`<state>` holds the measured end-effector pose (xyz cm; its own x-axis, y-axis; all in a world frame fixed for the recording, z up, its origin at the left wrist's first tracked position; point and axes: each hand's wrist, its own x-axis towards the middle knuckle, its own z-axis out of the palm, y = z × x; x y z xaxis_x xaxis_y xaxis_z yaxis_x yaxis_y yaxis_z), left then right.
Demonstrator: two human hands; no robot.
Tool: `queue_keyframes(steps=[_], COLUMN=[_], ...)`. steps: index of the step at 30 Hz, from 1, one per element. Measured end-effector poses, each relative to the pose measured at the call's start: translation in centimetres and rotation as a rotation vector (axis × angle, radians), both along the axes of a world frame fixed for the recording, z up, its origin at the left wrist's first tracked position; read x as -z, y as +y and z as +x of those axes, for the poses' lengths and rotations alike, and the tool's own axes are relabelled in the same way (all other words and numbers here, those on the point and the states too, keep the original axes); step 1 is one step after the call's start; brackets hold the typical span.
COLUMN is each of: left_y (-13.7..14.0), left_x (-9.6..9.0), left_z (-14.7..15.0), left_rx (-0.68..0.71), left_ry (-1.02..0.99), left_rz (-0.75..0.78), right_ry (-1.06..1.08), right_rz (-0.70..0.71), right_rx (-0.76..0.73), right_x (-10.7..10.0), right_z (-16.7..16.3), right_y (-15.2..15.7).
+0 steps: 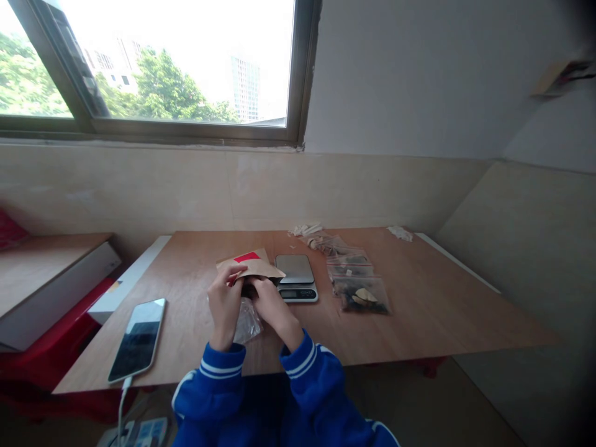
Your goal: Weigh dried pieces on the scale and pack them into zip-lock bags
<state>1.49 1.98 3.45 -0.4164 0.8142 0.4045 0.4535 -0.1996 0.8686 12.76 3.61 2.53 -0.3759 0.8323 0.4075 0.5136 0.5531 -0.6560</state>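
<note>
A brown kraft paper bag with a red label is held above the table, its mouth toward me. My left hand is closed on the bag's near left edge, thumb and fingers pinching the paper. At the mouth, my right hand has its fingers curled in; the tips are hidden, and what they hold cannot be made out. Below the hands lies a clear plastic bag on the tabletop. Just right of the paper bag stands a kitchen scale with a metal plate and a display.
Right of the scale are zip bags with dark and pale dried pieces, more bags behind them. White scraps lie at the table's back edge. A phone with a white cable lies at left on the wooden table.
</note>
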Motion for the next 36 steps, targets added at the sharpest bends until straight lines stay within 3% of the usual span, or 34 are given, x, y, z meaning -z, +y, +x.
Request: queue_keyframes(steps=[3,8,13,16,22,31,36], left_y=[0.4,1.4,2.2,2.1,1.4,1.2,1.3], left_x=[-0.5,-1.5,-2.3,-2.7,-2.9,-3.1,-2.8], left_z=[0.0,-0.1,-0.7,-0.9,-1.2,-1.6,-1.5], left_rx=[0.026,0.025,-0.043,-0.036,-0.027,-0.037,-0.034], left_ry=[0.002,0.02,0.015,-0.006,-0.035,0.012,0.001], left_rz=[0.012,-0.01,-0.041,-0.031,-0.015,-0.041,-0.032], right_ry=[0.175,0.451,0.608,0.552,0.32,0.309,0.091], right_rz=[-0.045,0.02,-0.004,-0.092,0.002,0.001,-0.01], right_rx=[0.051,0.117,0.258,0.293,0.294,0.21,0.09], right_x=[-0.3,-0.7,2.3,5.1,7.6,6.9,6.3], right_z=[0.8,3.0,8.1,10.6,12.1,14.0,12.1], right_y=[-1.7,-3.0,-0.6,3.5,10.2,11.1,10.7])
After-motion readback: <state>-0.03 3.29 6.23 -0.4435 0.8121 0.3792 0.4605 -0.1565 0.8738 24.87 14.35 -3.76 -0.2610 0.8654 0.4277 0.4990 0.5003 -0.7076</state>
